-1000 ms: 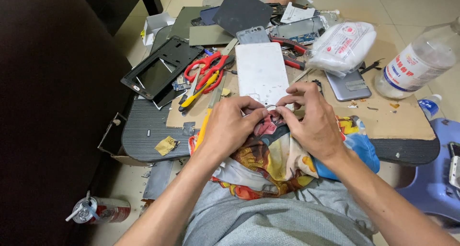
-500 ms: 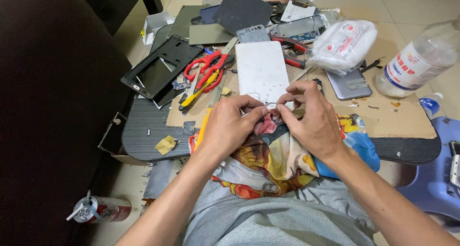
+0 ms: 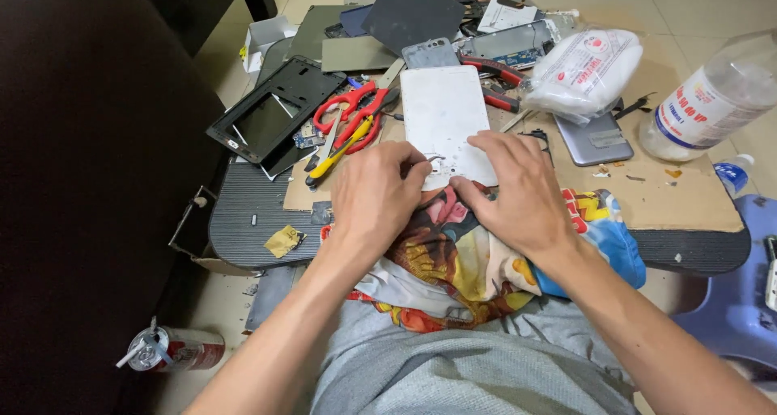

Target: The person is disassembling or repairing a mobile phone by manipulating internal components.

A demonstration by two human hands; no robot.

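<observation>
Left hand [image 3: 374, 195]: curling over the near left corner of the white panel [image 3: 447, 122], fingers drawn narrow and pinching at a thin wire [image 3: 434, 158] on the panel's surface; whether the wire is truly gripped is hard to tell, since it is so small.
Right hand [image 3: 518, 190]: lying flat with fingers spread fairly wide, fingertips pressing on the panel's near right corner, palm resting on the cloth [image 3: 461, 261]; it is holding nothing, and seems to be steadying the panel so it is not sliding while the other hand is picking.
Panel: lying flat on the cardboard [image 3: 647, 192], near edge touching the cloth on the lap; its long axis is running away from the person, tilted slightly, with the far end pointing toward the dark sheet [image 3: 411, 12].
Cloth: bunching between lap and bench, likely cushioning the work.
Left of panel: red scissors [image 3: 350, 112] and a yellow-handled tool [image 3: 340, 150] lying just beside it, within reach; a black frame [image 3: 271, 112] further left.
Right of panel: a grey phone back [image 3: 595, 140], a white bag [image 3: 584, 71] and a clear bottle [image 3: 716, 99], well apart from the hands.
Floor: a can [image 3: 174, 352] lying to the left.
</observation>
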